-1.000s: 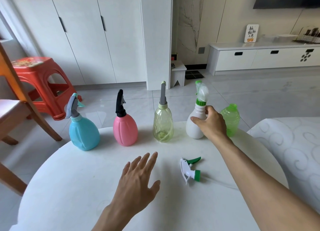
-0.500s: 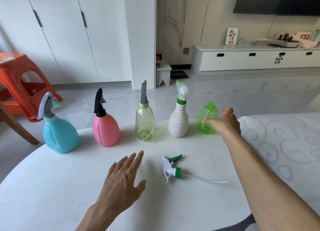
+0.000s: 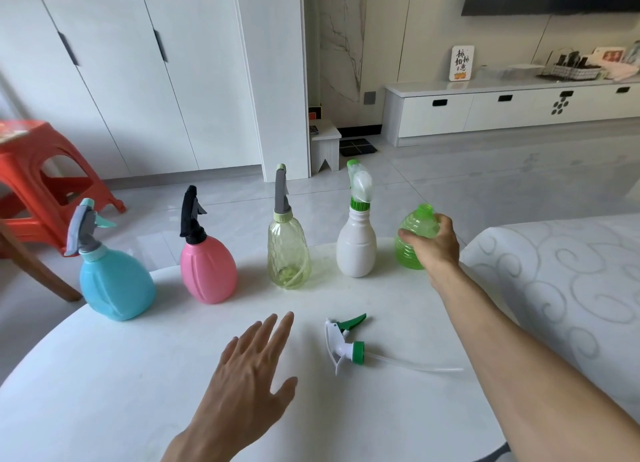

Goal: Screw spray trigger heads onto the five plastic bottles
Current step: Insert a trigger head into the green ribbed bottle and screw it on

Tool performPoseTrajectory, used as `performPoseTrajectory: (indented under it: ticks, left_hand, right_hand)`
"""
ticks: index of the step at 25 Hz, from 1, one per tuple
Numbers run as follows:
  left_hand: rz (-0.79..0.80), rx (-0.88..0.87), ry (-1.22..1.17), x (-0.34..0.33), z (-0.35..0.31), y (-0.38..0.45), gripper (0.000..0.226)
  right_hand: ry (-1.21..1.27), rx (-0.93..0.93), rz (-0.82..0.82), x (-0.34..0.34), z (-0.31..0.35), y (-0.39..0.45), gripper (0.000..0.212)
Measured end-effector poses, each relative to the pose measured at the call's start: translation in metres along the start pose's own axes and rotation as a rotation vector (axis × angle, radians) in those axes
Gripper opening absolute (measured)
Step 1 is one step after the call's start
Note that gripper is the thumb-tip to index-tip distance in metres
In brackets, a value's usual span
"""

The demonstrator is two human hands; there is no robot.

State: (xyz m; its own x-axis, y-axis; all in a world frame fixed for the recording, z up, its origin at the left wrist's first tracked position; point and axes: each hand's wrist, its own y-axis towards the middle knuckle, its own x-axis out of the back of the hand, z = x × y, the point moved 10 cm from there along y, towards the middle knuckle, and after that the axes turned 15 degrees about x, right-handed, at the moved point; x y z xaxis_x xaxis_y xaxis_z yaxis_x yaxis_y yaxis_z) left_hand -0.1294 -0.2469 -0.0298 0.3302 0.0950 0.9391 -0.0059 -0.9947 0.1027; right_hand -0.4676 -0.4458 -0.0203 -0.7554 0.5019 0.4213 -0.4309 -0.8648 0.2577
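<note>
Along the far edge of the white round table point(image 3: 104, 392) stand a blue bottle point(image 3: 116, 281), a pink bottle point(image 3: 209, 271), a clear yellow-green bottle point(image 3: 288, 250) and a white bottle point(image 3: 356, 247), each with a trigger head on. At the right end is a ribbed green bottle point(image 3: 412, 233) with a bare neck; my right hand point(image 3: 434, 245) is wrapped around it. A white and green trigger head point(image 3: 346, 344) with a long clear tube lies on the table. My left hand point(image 3: 249, 371) hovers flat beside it, fingers spread, holding nothing.
A white patterned cushion or seat point(image 3: 568, 288) sits close on the right of the table. A red plastic stool point(image 3: 45, 181) and a wooden chair leg point(image 3: 31, 264) are at the left. White cupboards and a low cabinet point(image 3: 502, 108) line the back.
My right hand left the white bottle, moved right and closed around the green bottle. My left hand stayed flat over the table. The view shifted slightly.
</note>
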Motion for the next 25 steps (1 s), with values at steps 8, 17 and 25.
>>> performPoseTrajectory:
  ticks: [8, 17, 25]
  left_hand:
    - [-0.106, -0.028, -0.033, 0.023, -0.022, 0.014, 0.086]
    - [-0.018, -0.027, -0.454, 0.066, -0.036, 0.002, 0.136]
    - [0.048, -0.038, -0.729, 0.068, -0.031, -0.008, 0.122]
  right_hand:
    - [-0.054, 0.117, -0.041, 0.068, 0.067, -0.026, 0.071]
    - [0.473, 0.228, 0.685, 0.010, 0.154, -0.179, 0.047]
    - [0.657, 0.201, 1.076, -0.043, 0.166, -0.239, 0.048]
